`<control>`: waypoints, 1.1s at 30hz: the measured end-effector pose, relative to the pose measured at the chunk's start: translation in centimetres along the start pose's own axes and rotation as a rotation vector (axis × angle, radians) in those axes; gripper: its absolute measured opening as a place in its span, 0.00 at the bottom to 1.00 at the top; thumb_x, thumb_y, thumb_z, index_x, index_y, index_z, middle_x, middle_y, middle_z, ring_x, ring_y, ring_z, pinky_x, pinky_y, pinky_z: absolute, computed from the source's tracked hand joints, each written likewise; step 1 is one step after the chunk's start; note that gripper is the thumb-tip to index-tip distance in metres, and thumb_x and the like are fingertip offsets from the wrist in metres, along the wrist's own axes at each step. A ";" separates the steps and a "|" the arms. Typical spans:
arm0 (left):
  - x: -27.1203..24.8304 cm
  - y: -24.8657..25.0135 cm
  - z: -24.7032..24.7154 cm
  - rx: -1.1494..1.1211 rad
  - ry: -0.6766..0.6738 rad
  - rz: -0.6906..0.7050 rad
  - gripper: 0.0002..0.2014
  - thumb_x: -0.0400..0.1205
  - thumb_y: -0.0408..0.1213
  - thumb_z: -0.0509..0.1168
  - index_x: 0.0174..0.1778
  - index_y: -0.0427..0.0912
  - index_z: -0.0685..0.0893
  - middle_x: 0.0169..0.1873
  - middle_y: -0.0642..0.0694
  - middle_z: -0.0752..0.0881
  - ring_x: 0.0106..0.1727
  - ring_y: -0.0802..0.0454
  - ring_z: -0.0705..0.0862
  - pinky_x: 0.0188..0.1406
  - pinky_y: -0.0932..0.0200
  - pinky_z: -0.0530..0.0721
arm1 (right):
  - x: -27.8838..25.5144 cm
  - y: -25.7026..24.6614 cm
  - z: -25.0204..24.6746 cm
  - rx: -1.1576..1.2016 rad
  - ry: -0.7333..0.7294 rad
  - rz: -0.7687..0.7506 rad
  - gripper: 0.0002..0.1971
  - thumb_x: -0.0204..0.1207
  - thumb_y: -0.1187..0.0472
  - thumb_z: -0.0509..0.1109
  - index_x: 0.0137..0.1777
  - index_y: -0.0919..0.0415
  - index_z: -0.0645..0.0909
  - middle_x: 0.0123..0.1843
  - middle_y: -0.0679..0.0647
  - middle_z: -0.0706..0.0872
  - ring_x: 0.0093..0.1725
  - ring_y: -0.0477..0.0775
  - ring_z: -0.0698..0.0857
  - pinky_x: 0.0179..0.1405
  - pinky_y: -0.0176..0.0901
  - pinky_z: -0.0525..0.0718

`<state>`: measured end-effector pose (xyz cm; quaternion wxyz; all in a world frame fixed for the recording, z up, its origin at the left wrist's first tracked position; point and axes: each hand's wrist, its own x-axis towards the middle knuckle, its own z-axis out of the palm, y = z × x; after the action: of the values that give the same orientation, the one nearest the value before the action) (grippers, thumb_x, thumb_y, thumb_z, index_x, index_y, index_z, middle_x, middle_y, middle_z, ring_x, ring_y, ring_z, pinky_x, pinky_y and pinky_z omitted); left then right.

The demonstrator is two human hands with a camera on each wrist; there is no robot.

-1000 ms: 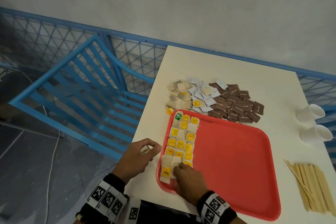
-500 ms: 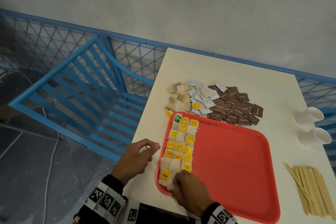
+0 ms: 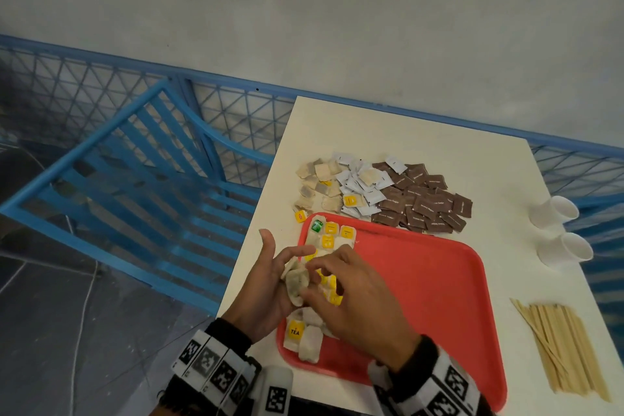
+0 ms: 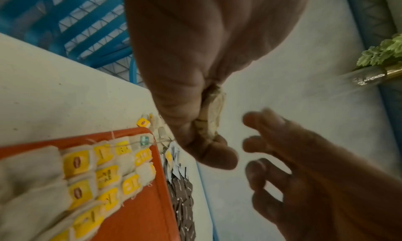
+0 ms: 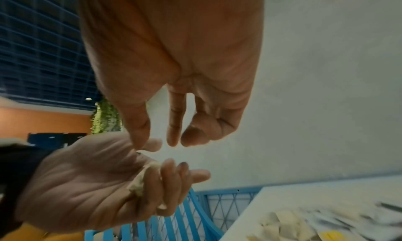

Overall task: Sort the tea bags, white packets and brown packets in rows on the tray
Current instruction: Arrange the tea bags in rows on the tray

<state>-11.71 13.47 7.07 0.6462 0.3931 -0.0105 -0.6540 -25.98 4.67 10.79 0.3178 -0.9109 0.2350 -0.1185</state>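
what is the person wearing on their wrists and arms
Both hands are bare. The left wrist and the right wrist each carry a white band printed with black square fiducial markers. Dark black sleeve cuffs show just ahead of the bands. No cables are visible.

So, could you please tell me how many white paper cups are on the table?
2: one cup lies on its side at the table's right edge, the other cup just nearer beside it. None looks hidden.

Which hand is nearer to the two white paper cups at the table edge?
The right hand: it hangs over the red tray, on the side toward the white paper cups. The left hand, gripping tea bags, is beyond the tray's opposite edge.
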 end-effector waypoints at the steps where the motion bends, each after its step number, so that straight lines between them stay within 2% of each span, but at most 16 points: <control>1: 0.1 -0.1 0.5 -0.011 -0.011 -0.016 0.46 0.79 0.73 0.45 0.71 0.34 0.78 0.65 0.26 0.82 0.60 0.33 0.84 0.54 0.43 0.86 | 0.1 -0.3 0.0 -0.073 -0.040 0.009 0.17 0.74 0.40 0.68 0.61 0.41 0.79 0.53 0.42 0.74 0.44 0.40 0.78 0.40 0.35 0.78; 4: 0.2 -0.5 1.8 0.015 0.007 -0.042 0.37 0.86 0.64 0.49 0.74 0.33 0.77 0.70 0.27 0.81 0.70 0.31 0.81 0.66 0.37 0.83 | 0.1 -0.4 0.2 -0.228 -0.075 0.021 0.20 0.72 0.36 0.69 0.59 0.43 0.79 0.54 0.44 0.72 0.49 0.46 0.78 0.37 0.37 0.75; 5: 0.4 -0.7 2.1 0.021 0.043 -0.029 0.32 0.88 0.58 0.54 0.74 0.32 0.78 0.69 0.26 0.81 0.69 0.30 0.81 0.63 0.39 0.86 | 0.0 -0.3 0.2 -0.246 -0.063 0.000 0.18 0.73 0.37 0.68 0.57 0.45 0.80 0.53 0.45 0.72 0.49 0.47 0.78 0.36 0.37 0.73; 7: 0.7 -0.7 2.4 -0.032 0.118 0.016 0.23 0.89 0.42 0.58 0.73 0.29 0.77 0.65 0.26 0.83 0.61 0.33 0.86 0.47 0.48 0.91 | -0.2 0.3 0.1 -0.248 -0.041 -0.056 0.16 0.76 0.41 0.67 0.59 0.46 0.79 0.54 0.46 0.73 0.51 0.50 0.79 0.36 0.38 0.74; 10: 0.9 -0.4 2.6 -0.149 0.152 0.023 0.19 0.90 0.32 0.53 0.72 0.25 0.75 0.59 0.26 0.84 0.53 0.37 0.89 0.36 0.49 0.92 | -0.6 1.4 -0.5 -0.178 0.011 -0.153 0.14 0.77 0.50 0.68 0.61 0.48 0.80 0.55 0.48 0.76 0.49 0.51 0.79 0.36 0.41 0.80; 14: 1.2 -0.5 2.8 -0.074 0.190 -0.021 0.22 0.90 0.37 0.53 0.77 0.28 0.72 0.66 0.28 0.76 0.64 0.35 0.75 0.49 0.44 0.89 | -0.2 2.3 -1.1 -0.178 0.036 -0.243 0.05 0.78 0.52 0.69 0.50 0.49 0.84 0.52 0.49 0.78 0.47 0.53 0.80 0.37 0.47 0.83; 17: 1.4 -0.8 3.2 -0.013 0.149 -0.011 0.20 0.90 0.37 0.53 0.73 0.27 0.76 0.64 0.24 0.79 0.63 0.34 0.78 0.60 0.34 0.85 | 0.3 2.5 -2.0 0.031 0.012 -0.166 0.03 0.79 0.52 0.69 0.46 0.49 0.83 0.48 0.36 0.77 0.48 0.47 0.79 0.42 0.40 0.80; 18: 1.3 -0.8 3.4 0.026 0.132 -0.003 0.19 0.89 0.35 0.56 0.70 0.27 0.78 0.60 0.25 0.81 0.60 0.35 0.80 0.59 0.34 0.86 | 0.6 2.7 -2.6 0.154 0.020 -0.114 0.03 0.79 0.55 0.71 0.44 0.49 0.81 0.44 0.36 0.79 0.44 0.44 0.80 0.40 0.37 0.77; 19: 1.3 -0.8 3.6 0.066 0.119 0.005 0.17 0.87 0.34 0.59 0.66 0.27 0.81 0.54 0.28 0.84 0.55 0.38 0.82 0.54 0.38 0.89 | 0.9 2.8 -3.5 0.284 0.011 -0.046 0.05 0.79 0.58 0.72 0.42 0.50 0.81 0.40 0.40 0.81 0.40 0.43 0.80 0.38 0.37 0.76; 21: 1.4 -0.7 3.8 0.139 0.134 0.023 0.12 0.85 0.32 0.62 0.58 0.30 0.85 0.41 0.37 0.86 0.41 0.47 0.85 0.41 0.48 0.91 | 1.8 3.1 -5.8 0.507 -0.072 0.049 0.07 0.79 0.63 0.72 0.41 0.52 0.80 0.35 0.52 0.83 0.35 0.46 0.80 0.35 0.45 0.79; 22: 1.2 -0.4 4.1 0.178 0.142 0.042 0.12 0.87 0.36 0.62 0.56 0.32 0.85 0.37 0.40 0.84 0.35 0.50 0.84 0.36 0.52 0.90 | 2.3 3.2 -7.0 0.548 -0.126 0.056 0.06 0.80 0.64 0.72 0.42 0.54 0.81 0.34 0.51 0.83 0.34 0.45 0.80 0.35 0.44 0.80; 25: 0.7 1.0 4.8 0.347 0.104 0.176 0.19 0.82 0.52 0.65 0.55 0.39 0.89 0.32 0.46 0.78 0.30 0.52 0.80 0.28 0.57 0.82 | 3.6 3.6 -9.7 0.407 -0.244 -0.004 0.02 0.81 0.63 0.72 0.47 0.58 0.86 0.33 0.40 0.84 0.33 0.39 0.79 0.37 0.35 0.78; 27: 0.3 1.8 5.7 0.517 0.002 0.264 0.19 0.78 0.54 0.69 0.59 0.48 0.89 0.31 0.47 0.76 0.29 0.51 0.78 0.27 0.58 0.79 | 4.4 3.7 -10.9 0.284 -0.282 -0.046 0.03 0.80 0.62 0.73 0.49 0.56 0.88 0.33 0.35 0.84 0.33 0.37 0.78 0.36 0.31 0.75; 29: 0.2 2.1 6.7 0.685 -0.077 0.332 0.12 0.78 0.51 0.75 0.55 0.53 0.90 0.29 0.44 0.76 0.27 0.49 0.77 0.25 0.59 0.77 | 5.0 3.4 -11.8 0.194 -0.307 -0.083 0.04 0.80 0.60 0.74 0.50 0.53 0.90 0.33 0.33 0.85 0.33 0.38 0.79 0.35 0.28 0.73; 31: 0.5 2.1 7.4 0.795 -0.066 0.386 0.06 0.79 0.44 0.76 0.47 0.49 0.89 0.25 0.40 0.76 0.25 0.46 0.74 0.25 0.57 0.75 | 5.4 3.1 -12.4 0.155 -0.296 -0.105 0.04 0.79 0.59 0.74 0.50 0.51 0.90 0.34 0.35 0.86 0.33 0.39 0.80 0.35 0.28 0.74; 33: 0.8 2.0 7.5 0.813 -0.039 0.418 0.10 0.80 0.41 0.75 0.44 0.37 0.86 0.24 0.38 0.75 0.25 0.46 0.72 0.25 0.57 0.74 | 5.5 3.0 -12.8 0.193 -0.214 -0.099 0.05 0.79 0.59 0.74 0.52 0.51 0.89 0.38 0.42 0.88 0.34 0.40 0.81 0.37 0.30 0.77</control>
<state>-13.86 8.71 12.90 0.5571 0.5919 -0.3578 -0.4597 -26.95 -6.84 19.09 0.4210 -0.8940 0.1420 -0.0585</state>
